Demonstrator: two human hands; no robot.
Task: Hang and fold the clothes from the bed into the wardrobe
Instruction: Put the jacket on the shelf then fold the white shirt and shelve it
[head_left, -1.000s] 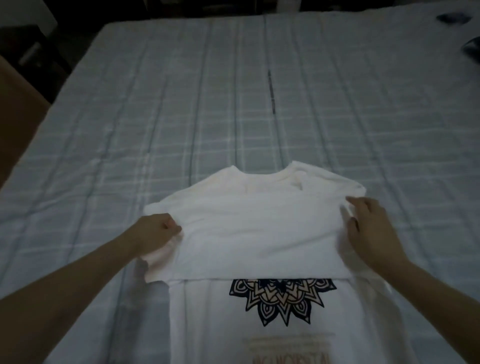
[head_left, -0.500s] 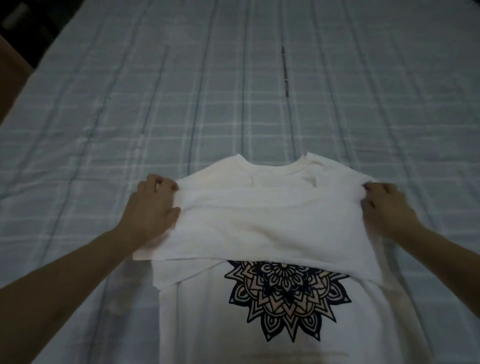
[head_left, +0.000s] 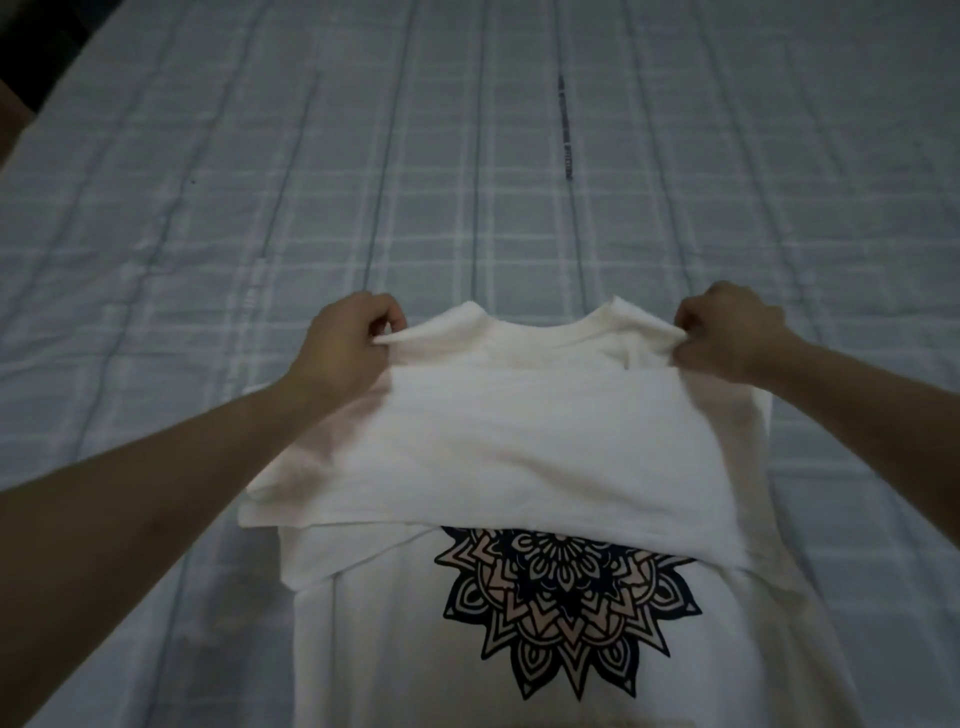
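**Both hands pinch the shoulders of a white T-shirt on the bed**

Pale blue-grey checked bedding (head_left: 208, 234) fills nearly the whole view, with darker stripes running away from the person. On it, near the centre, the left hand (head_left: 345, 343) pinches the T-shirt's (head_left: 530, 447) shoulder between curled fingers and thumb, at about 10 o'clock from the garment's middle. The right hand (head_left: 727, 330) grips the opposite shoulder the same way, at about 2 o'clock. Between the two hands sits the neckline (head_left: 540, 325), raised a little off the bed. The upper part of the white shirt is folded over toward the person, and its edge lies across the top of a dark mandala print (head_left: 566, 613) at 6 o'clock. The rest of the shirt runs out of view at the bottom edge. Both bare forearms enter from the lower corners. A thin dark mark (head_left: 565, 130) lies on the bedding at 12 o'clock, well apart from the shirt.
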